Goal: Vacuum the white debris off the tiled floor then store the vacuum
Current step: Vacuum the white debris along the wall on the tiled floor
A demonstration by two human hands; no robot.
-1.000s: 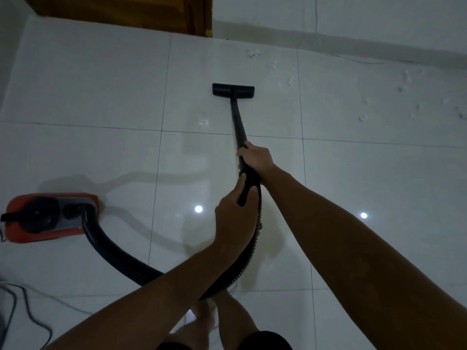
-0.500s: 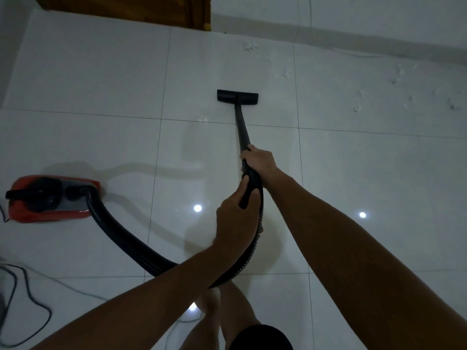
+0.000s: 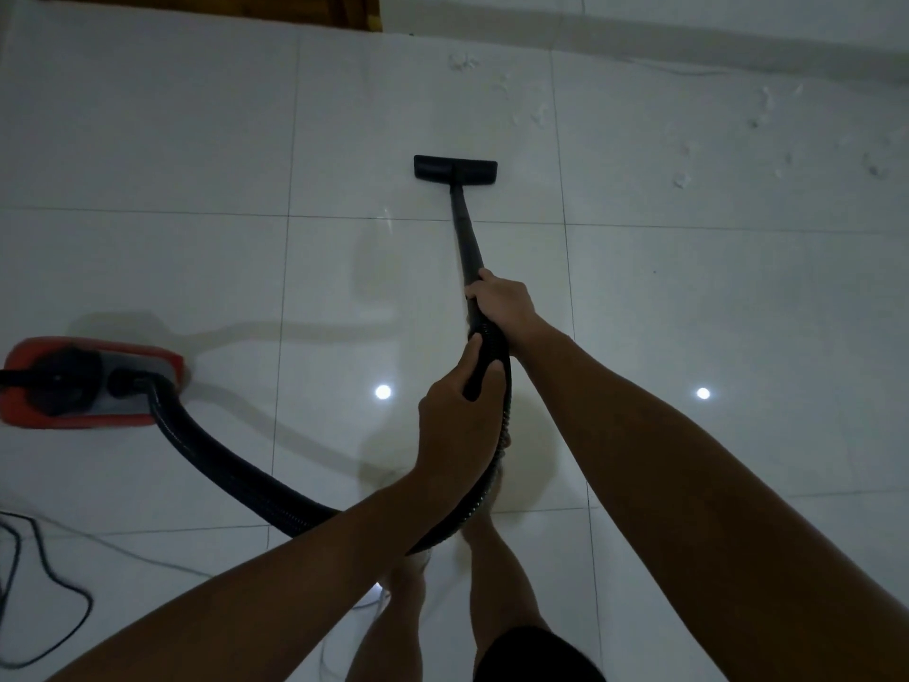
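Hands both wrap the vacuum: right hand (image 3: 501, 305) grips rigid black wand (image 3: 465, 228), left hand (image 3: 455, 411) grips ribbed hose (image 3: 231, 465); flat nozzle (image 3: 455, 168) on glossy tiled floor (image 3: 147, 140), fluffy white debris (image 3: 681, 179) beyond.

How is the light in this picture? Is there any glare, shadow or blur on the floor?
Head view: the room is dim. Two round lamp reflections glare on the glossy tiled floor. The red vacuum body casts a soft shadow towards the wand. The power cord at lower left is motion-blurred, and the tile lines bend from wide-angle distortion.

Both arms outstretched, left hand (image 3: 455, 420) and right hand (image 3: 501, 307) clenched
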